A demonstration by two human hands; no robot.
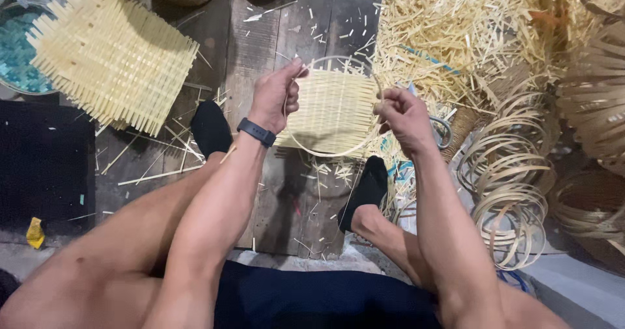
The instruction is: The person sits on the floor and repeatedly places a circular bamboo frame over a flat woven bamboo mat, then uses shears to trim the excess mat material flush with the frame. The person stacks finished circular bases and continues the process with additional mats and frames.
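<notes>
Woven bamboo mat (333,111) — pale flat slats, tight plain weave, roughly square, loose strip ends sticking out at the edges. A thin bent bamboo hoop (329,152) runs around it, curving below the mat and over its top edge. Mat is held up in the air above the dark wooden floorboards (260,42), between the two hands, over the gap between the person's black-socked feet (211,128).

Left hand (277,98): closed, fingers curled around the mat's left edge, thumb and fingertip pinched up on the hoop near the top. Black wristband (256,132) on that wrist. Forearm comes up from the knee, wrist bent inward.

Right hand (403,115): closed fist on the mat's right edge, gripping hoop and slats together — can't see the fingertips, they're tucked under.

Around it:
- Stack of similar woven squares (111,55) toward the far-left corner of the boards, fringe of strip ends all round.
- Heap of loose bamboo offcuts (456,29) at the far-right, straw-coloured, tangled.
- Coiled bamboo rings (511,185) at the right edge, many thin hoops piled up.
- Small yellow scrap (34,232) on the floor, near-left side.
- Round container with blue-green contents (16,55) at the left edge, partly hidden by the stack.
</notes>
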